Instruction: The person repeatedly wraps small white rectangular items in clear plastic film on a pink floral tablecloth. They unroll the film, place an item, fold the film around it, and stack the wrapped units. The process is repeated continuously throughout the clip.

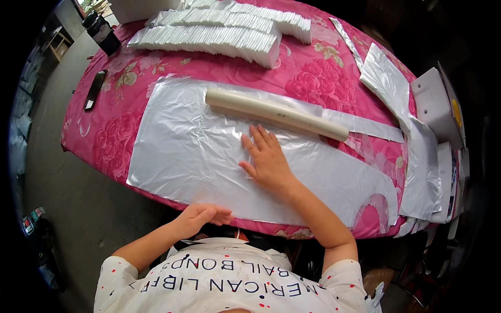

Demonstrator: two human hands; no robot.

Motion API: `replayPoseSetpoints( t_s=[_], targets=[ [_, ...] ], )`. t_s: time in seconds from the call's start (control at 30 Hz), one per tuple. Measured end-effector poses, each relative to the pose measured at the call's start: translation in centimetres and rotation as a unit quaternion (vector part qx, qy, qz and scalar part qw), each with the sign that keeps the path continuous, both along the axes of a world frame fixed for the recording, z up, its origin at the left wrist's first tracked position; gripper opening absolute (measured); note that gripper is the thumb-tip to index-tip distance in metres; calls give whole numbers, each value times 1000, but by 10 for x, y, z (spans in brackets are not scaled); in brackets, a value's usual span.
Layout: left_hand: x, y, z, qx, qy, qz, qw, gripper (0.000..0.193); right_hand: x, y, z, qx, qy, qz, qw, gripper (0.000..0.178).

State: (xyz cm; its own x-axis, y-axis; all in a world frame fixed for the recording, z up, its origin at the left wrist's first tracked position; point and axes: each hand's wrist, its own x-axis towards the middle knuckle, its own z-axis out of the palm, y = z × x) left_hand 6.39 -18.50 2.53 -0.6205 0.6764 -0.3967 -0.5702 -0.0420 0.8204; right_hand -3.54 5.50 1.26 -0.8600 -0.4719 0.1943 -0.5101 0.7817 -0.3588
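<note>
A thin, shiny whitish plastic sheet (182, 141) lies across the near side of the table, slightly wrinkled. My right hand (269, 161) rests palm down on its middle with fingers spread, just below a cream-coloured tube (276, 113). That tube lies slantwise on the far part of the sheet. At the sheet's near edge, left of my right hand, is my left hand (203, 215). Its fingers are stretched out, close together, thumb on top, and I see nothing held in them. Near the sheet's right end a curved, clear strip (365, 206) shows over the pink cloth.
Stacks of folded white pieces (219, 39) stand at the back of the pink floral tablecloth (112, 138). A phone (95, 89) and a dark bottle (102, 34) sit at the left. More silvery film (420, 167) and a white box (436, 107) line the right edge.
</note>
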Motion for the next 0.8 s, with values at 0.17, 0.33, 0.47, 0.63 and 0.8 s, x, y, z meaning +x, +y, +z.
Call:
replayPoseSetpoints(
  t_s=[0.17,0.33,0.47,0.63,0.8],
  targets=[
    [31,-26,-2,-215,-118,47,968,34,48,-69,-2,-103,-86,19,991,54],
    [41,-33,-22,-210,-56,148,965,29,97,-116,-2,-164,-176,215,947,47],
    [13,-38,9,-369,182,-46,911,16,78,-93,16,-127,-118,241,955,30],
    [-16,-17,54,-377,237,-38,895,18,37,-28,38,-177,-104,200,958,10],
    [-27,-13,40,-286,300,81,907,39,-48,44,56,-286,-101,-118,946,12]
  ],
)
